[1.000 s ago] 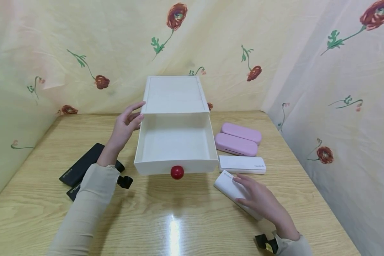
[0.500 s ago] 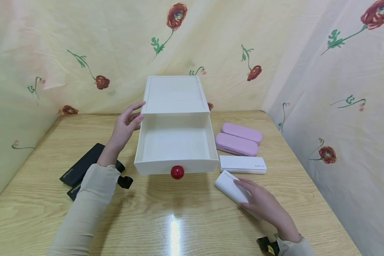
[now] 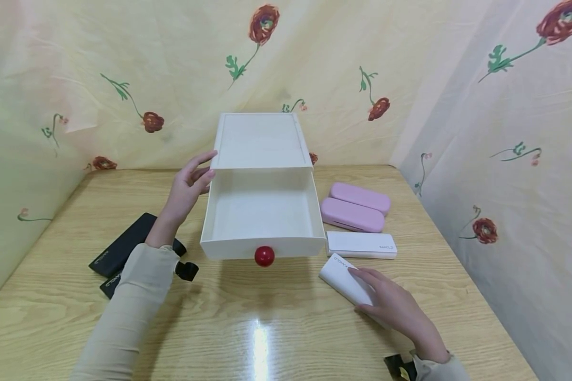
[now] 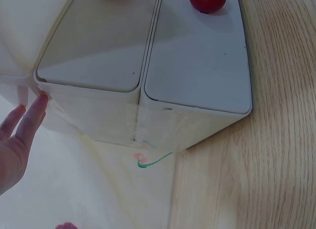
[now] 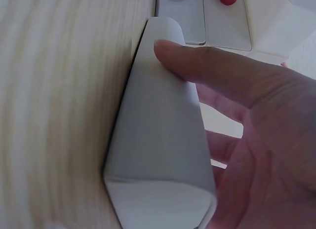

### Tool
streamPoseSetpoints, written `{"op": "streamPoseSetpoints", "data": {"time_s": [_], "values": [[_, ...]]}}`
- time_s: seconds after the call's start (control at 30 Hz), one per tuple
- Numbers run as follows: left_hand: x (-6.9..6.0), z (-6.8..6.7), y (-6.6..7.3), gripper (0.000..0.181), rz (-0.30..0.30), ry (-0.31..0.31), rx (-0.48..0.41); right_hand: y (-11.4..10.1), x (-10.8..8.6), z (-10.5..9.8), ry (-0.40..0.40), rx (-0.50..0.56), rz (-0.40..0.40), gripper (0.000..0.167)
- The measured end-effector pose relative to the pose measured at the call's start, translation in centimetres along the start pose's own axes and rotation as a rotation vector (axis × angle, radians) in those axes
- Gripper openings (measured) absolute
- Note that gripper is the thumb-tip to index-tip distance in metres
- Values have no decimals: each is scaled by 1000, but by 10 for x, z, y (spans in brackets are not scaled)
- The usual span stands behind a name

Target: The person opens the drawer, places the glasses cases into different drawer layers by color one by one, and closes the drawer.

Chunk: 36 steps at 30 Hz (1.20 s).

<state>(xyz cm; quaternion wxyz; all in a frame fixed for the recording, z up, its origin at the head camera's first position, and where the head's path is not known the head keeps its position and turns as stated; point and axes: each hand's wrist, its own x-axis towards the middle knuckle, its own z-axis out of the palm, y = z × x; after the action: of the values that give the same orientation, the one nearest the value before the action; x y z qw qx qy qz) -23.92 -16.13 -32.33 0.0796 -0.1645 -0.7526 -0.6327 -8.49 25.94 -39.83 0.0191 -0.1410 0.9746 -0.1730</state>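
Observation:
A white drawer cabinet (image 3: 262,140) stands at the back of the table, its top drawer (image 3: 233,250) pulled out by a red knob (image 3: 264,256) side facing me. My left hand (image 3: 183,193) rests its fingertips against the cabinet's left side near the top. In the left wrist view, lower drawers (image 4: 197,56) of the cabinet are closed. At the front right, my right hand (image 3: 395,309) holds a white glasses case (image 3: 345,278) lying on the table. The right wrist view shows the thumb on one side of the case (image 5: 158,125) and fingers around the other, partly hidden.
A second white glasses case (image 3: 360,245) lies right of the drawer. Behind it are two pink cases (image 3: 352,214), side by side. Black cases (image 3: 124,246) lie to the left, partly under my left forearm. Flowered cloth (image 3: 171,69) hangs behind the wooden table (image 3: 209,328).
My right hand has shifted slightly, and its thumb has come closer against the white glasses case. The left hand, the drawer and the other cases have stayed put.

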Motion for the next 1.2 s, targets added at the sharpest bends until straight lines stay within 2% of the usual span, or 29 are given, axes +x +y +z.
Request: {"op": "streamPoseSetpoints", "data": {"time_s": [0.4, 0.57, 0.73, 0.9, 1.2], "values": [[0, 0, -2, 46, 1, 0, -19, -5, 0, -2, -5, -55, 39, 70], [1, 1, -2, 46, -5, -1, -19, -3, 0, -2, 9, -64, 29, 69], [0, 1, -2, 46, -2, -3, -15, -1, 0, -5, 59, -61, -9, 69], [0, 0, -1, 46, 1, -2, -13, -1, 1, -17, 93, -66, -41, 69], [1, 1, -1, 46, 0, -4, -22, -4, 7, -49, 120, -96, -119, 68]]}}
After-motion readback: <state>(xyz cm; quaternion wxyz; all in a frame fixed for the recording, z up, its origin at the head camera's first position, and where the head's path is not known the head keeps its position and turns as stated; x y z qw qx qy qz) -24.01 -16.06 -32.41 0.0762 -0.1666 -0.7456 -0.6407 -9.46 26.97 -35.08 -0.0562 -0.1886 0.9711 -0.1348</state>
